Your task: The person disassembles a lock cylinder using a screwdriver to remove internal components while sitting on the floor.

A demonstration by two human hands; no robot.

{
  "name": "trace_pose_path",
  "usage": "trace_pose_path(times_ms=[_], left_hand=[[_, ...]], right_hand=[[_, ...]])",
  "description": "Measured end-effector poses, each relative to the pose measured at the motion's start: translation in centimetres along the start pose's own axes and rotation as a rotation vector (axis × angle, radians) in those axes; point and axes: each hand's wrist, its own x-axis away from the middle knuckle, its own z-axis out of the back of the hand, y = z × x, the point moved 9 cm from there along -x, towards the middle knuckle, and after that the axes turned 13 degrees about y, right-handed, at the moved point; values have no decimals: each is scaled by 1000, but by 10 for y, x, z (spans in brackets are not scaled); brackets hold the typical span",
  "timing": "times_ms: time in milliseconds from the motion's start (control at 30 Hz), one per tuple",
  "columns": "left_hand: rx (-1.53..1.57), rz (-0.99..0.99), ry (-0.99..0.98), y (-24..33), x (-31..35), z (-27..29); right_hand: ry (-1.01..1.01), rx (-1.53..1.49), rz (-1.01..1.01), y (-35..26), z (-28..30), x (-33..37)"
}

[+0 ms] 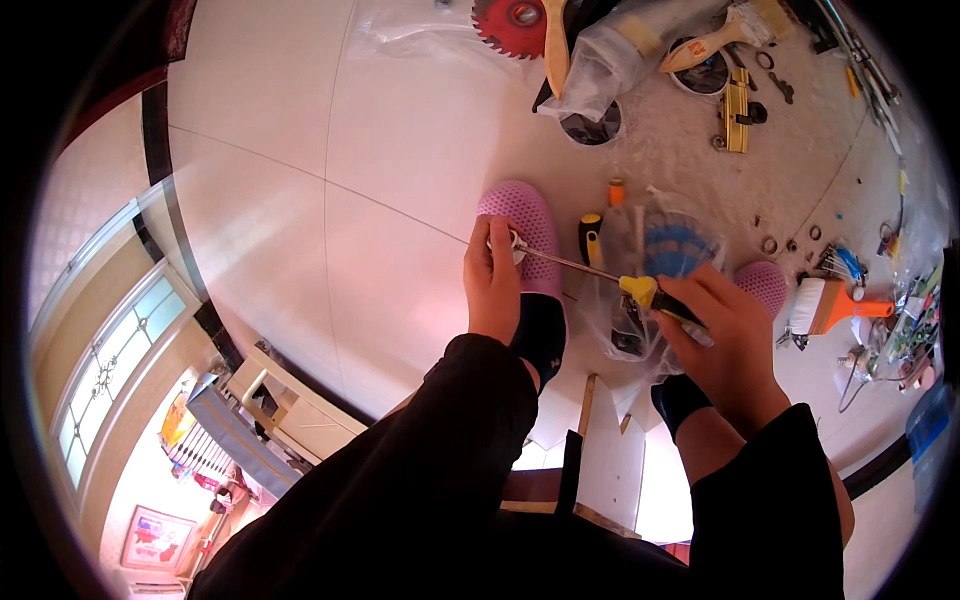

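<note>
My left hand (pixel 492 288) pinches a small white round piece (pixel 518 247) above my left pink clog (pixel 528 205). In my right hand (pixel 728 335) is a screwdriver (pixel 640 291) with a yellow and black handle. Its long metal shaft points left, and the tip meets the white piece or lies right beside it; the exact contact is too small to tell. My fingers cover part of the piece and the end of the handle. Below the shaft, between my feet, lies a clear plastic bag (pixel 610 300) with a blue item (pixel 672 248) inside.
A yellow-black tool handle (pixel 590 238) and an orange one (pixel 616 190) lie beyond the shaft. Farther off are a red saw blade (pixel 510 28), a wooden-handled paintbrush (pixel 705 48) and a brass-coloured metal part (pixel 737 112). At right are an orange-handled brush (pixel 830 306) and loose rings.
</note>
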Motion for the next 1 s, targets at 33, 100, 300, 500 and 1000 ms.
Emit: trace_pose_path(times_ms=[33, 100, 300, 500, 1000], left_hand=[[4, 11, -2, 0, 0, 0], [8, 24, -5, 0, 0, 1], [-63, -85, -49, 2, -1, 0], [-24, 9, -51, 0, 2, -1], [62, 56, -54, -2, 2, -2]], right_hand=[[59, 159, 148, -12, 3, 0], [-1, 102, 51, -4, -3, 3], [-514, -549, -919, 49, -50, 43], [-535, -654, -1210, 38, -39, 43], [2, -175, -147, 9, 2, 11]])
